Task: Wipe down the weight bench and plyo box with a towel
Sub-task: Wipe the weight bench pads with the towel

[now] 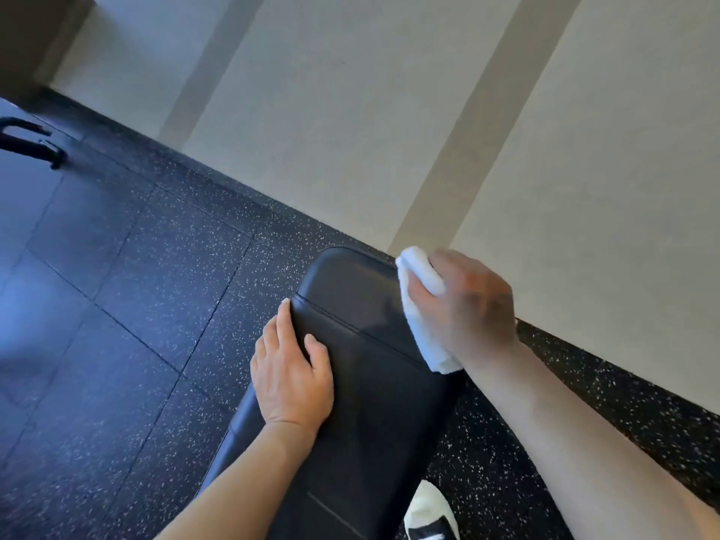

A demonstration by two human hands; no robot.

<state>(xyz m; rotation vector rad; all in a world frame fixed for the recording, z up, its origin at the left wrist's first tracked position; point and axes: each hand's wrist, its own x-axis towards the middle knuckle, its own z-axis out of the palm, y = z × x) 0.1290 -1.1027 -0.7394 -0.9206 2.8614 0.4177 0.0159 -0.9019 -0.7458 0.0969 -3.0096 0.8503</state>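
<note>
Nearest the viewer, a white and black shoe (pixel 430 514) stands on dark speckled rubber flooring (pixel 128 267) beside a black padded weight bench (pixel 362 422), which runs from the bottom of the view up toward a pale wall (pixel 389 111). Two bare forearms reach forward over it. The left hand (pixel 292 376) lies flat and relaxed on the bench's left edge, fingers fairly straight and lightly spread, steadying the pad and holding nothing. Further along, the right hand (pixel 463 305) has its fingers curled around a bunched white towel (pixel 419 305), pressing it against the right side of the pad near the far end; motion blur softens this hand. Judging by this, the bench wipe is under way at its far end; how much of the pad is already clean cannot be told. No plyo box is in view, so that part appears still to do. Far left, a piece of black metal equipment (pixel 31 144) sits on the floor.
</note>
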